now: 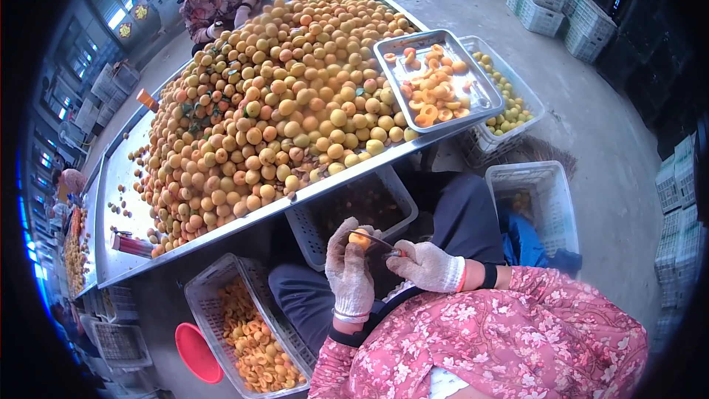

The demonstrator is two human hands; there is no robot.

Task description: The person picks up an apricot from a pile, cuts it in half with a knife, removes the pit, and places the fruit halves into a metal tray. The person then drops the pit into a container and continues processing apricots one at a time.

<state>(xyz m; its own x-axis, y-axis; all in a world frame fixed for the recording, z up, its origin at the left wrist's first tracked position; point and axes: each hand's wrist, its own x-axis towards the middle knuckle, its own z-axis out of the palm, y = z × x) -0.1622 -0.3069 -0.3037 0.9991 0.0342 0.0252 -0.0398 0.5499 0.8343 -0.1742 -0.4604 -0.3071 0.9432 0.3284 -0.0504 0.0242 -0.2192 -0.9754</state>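
Note:
My left hand [350,275], in a soiled white knit glove, is closed around an apricot [359,239] held above my lap. In my gloved right hand [430,266] is a small knife [381,242], gripped by its handle, with the blade reaching across to the fruit. The blade appears to touch the apricot; how deep it goes I cannot tell. Beneath my hands stands a pale crate [408,210] with dark contents. A large heap of whole apricots [258,111] covers the metal table in front, and a steel tray [384,48] of halved apricots rests on its right corner.
Halved apricots fill part of a crate [198,292] at my left, beside a red basin [198,355]. On my right are a white crate [565,199] and another crate [533,96] holding greenish fruit. A co-worker [221,0] sits across the table. Stacked crates [539,0] stand far right.

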